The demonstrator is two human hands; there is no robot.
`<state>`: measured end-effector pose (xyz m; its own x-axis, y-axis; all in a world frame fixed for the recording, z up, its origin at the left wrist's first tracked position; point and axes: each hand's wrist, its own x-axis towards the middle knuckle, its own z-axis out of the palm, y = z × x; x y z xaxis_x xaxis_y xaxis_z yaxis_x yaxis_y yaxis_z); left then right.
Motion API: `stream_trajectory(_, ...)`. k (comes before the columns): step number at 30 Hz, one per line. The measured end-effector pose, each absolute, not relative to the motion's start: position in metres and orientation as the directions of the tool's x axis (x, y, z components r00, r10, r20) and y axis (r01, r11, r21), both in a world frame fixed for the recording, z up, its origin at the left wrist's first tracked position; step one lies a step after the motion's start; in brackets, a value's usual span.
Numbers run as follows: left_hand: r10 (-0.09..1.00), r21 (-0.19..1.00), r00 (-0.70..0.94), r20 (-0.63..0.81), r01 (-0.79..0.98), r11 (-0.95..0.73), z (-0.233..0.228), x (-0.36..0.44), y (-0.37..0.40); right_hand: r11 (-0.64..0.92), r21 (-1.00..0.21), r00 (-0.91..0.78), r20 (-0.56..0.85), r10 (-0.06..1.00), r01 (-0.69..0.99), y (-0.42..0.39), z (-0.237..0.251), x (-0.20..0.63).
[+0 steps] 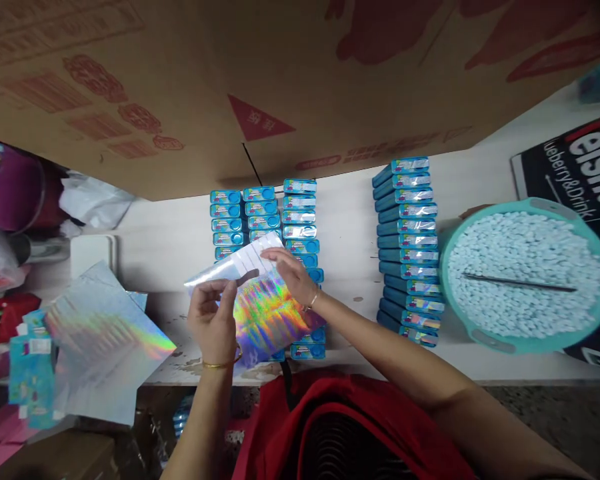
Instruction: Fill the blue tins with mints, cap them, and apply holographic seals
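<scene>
Holding holographic sheet (267, 310) above table's (180, 240) near edge: left hand (213, 320) pinches left side between thumb and fingers, right hand (293, 273) fingers closed on top flap.

Risks (judgement): slick foil may slip or crease under tight pinch; elbow swing could topple blue box stacks (407, 250) or bump pellet basin (527, 277) at right edge.

Writing: "ueberry&Drink" partly legible on black carton (575, 173); box labels too small to read.

Two hands — left hand (213, 320), right hand (293, 273) — share one holographic sheet (267, 310). One teal basin (525, 340) of pellets holds one rod (520, 283). Four columns of blue boxes (407, 247) — the right-hand one perhaps thirteen deep.
</scene>
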<state>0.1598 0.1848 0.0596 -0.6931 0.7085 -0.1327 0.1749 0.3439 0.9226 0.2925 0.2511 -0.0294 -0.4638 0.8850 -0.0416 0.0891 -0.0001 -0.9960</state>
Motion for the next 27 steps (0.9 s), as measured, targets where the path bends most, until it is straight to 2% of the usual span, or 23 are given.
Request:
stream_trajectory(2,0.704,0.952,-0.673,-0.227,-0.001,0.306,0.057,0.17,0.195,-0.195,-0.981,-0.42,-0.172,0.891,-0.013,0.242,-0.019,0.305)
stream_trajectory(5,0.72,0.938,-0.608,-0.334,-0.139,0.317,0.041,0.187,0.211,-0.393,-0.917,-0.329,-0.35,0.877,-0.07,0.232,-0.011,0.319)
stream_trajectory(7,0.72,0.923,-0.582,-0.379,-0.176,0.343,0.026,0.198,0.221,-0.421,-0.902,-0.225,-0.393,0.891,-0.091,0.233,-0.011,0.328)
stream_trajectory(10,0.719,0.914,-0.568,-0.4,-0.189,0.359,0.006,0.215,0.237,-0.39,-0.918,-0.067,-0.386,0.92,-0.067,0.247,-0.015,0.347)
stream_trajectory(13,0.735,0.909,-0.536,-0.415,-0.202,0.366,-0.002,0.23,0.252,-0.377,-0.923,0.02,-0.38,0.925,-0.082,0.266,-0.024,0.366)
stream_trajectory(16,0.761,0.901,-0.483,-0.434,-0.236,0.364,0.004,0.241,0.262,-0.464,-0.872,0.031,-0.474,0.88,-0.153,0.278,-0.033,0.377)
stream_trajectory(19,0.783,0.899,-0.445,-0.435,-0.256,0.354,0.011,0.248,0.264,-0.57,-0.801,-0.048,-0.571,0.819,-0.182,0.276,-0.038,0.379)
stream_trajectory(21,0.783,0.901,-0.445,-0.434,-0.243,0.361,0.009,0.248,0.264,-0.563,-0.811,-0.086,-0.557,0.826,-0.158,0.271,-0.037,0.377)
stream_trajectory(24,0.789,0.913,-0.462,-0.404,-0.148,0.381,-0.005,0.246,0.261,-0.478,-0.87,-0.038,-0.477,0.878,-0.117,0.267,-0.037,0.375)
stream_trajectory(27,0.844,0.907,-0.49,-0.219,0.216,0.361,-0.021,0.243,0.261,-0.362,-0.932,0.043,-0.362,0.931,-0.005,0.27,-0.045,0.374)
